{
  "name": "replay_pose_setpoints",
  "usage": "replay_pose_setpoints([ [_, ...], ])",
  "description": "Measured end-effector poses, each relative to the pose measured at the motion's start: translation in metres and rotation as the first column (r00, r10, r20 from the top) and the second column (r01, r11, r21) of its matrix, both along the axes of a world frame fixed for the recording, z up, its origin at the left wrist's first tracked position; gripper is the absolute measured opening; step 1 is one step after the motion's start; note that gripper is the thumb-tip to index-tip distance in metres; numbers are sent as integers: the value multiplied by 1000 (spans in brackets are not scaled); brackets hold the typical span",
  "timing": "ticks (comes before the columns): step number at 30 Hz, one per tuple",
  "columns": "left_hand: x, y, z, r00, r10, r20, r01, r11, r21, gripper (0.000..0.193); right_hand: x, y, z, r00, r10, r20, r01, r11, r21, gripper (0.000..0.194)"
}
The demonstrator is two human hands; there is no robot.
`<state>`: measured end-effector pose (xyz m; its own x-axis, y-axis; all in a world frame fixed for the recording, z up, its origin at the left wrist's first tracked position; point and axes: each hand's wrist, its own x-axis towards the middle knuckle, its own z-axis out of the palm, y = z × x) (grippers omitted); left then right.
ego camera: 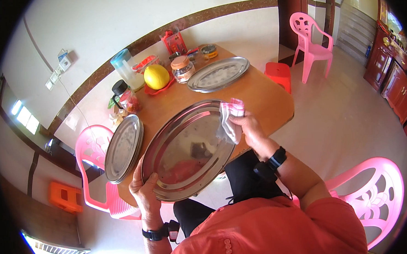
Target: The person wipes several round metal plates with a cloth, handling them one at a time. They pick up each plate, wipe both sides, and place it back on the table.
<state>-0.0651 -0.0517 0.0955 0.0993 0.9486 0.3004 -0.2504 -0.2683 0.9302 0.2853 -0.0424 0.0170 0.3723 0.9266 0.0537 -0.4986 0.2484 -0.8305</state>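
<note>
A large oval stainless-steel platter is held tilted above the near side of the wooden table. My left hand grips its lower left rim, thumb on the upper face. My right hand holds a white cloth with a pink checked edge against the upper right rim. Part of the cloth hangs over the inner face of the platter. To the left, a stack of oval metal platters sits at the table's edge. Further back on the table lie more oval metal platters.
On the wooden table stand a yellow pomelo on a red dish, a lidded jar, a plastic pitcher and a black-lidded bottle. Pink plastic chairs and a red stool surround it.
</note>
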Motion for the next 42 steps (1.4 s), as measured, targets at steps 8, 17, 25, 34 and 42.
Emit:
replay_pose_setpoints([
  [8,11,-6,2,995,-89,-42,87,995,-48,60,-14,10,39,438,-398,806,382,894,234,26],
  [17,41,-13,-11,995,-95,-40,81,964,-252,46,-122,-36,82,168,-632,756,-243,717,653,34],
  [25,-92,72,5,908,361,211,-286,904,-316,48,1,-34,55,53,-548,835,327,800,504,36],
  [34,-231,173,-18,922,353,159,-282,894,-349,37,9,-18,-25,-305,-112,946,303,930,208,57],
  [42,-239,205,-46,908,372,190,-272,872,-406,35,6,-18,-29,-356,-146,923,307,915,263,52],
])
